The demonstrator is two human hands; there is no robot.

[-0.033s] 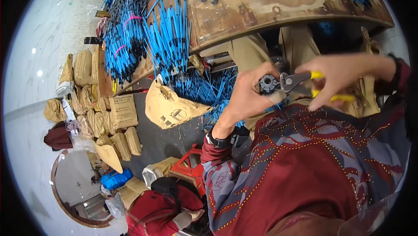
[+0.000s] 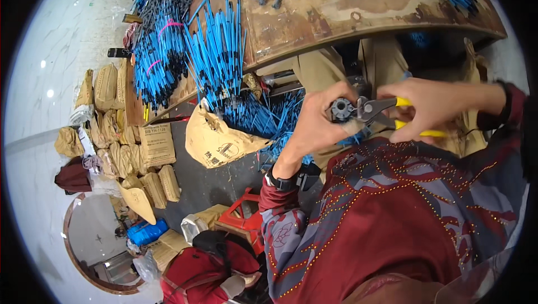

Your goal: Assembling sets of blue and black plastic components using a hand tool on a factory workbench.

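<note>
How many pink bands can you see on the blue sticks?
2: an upper band and a lower band, both on bundled blue sticks toward the left of the wooden table. More may be hidden.

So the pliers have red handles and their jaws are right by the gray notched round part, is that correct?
Not quite: the handles of the pliers are yellow, not red, as the head view shows. Their jaws are indeed right by the gray notched round part.

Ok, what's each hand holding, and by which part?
The left hand grips a dark grey toothed piece around its outer side; the right hand holds a plier-like tool by its yellow handles.
</note>
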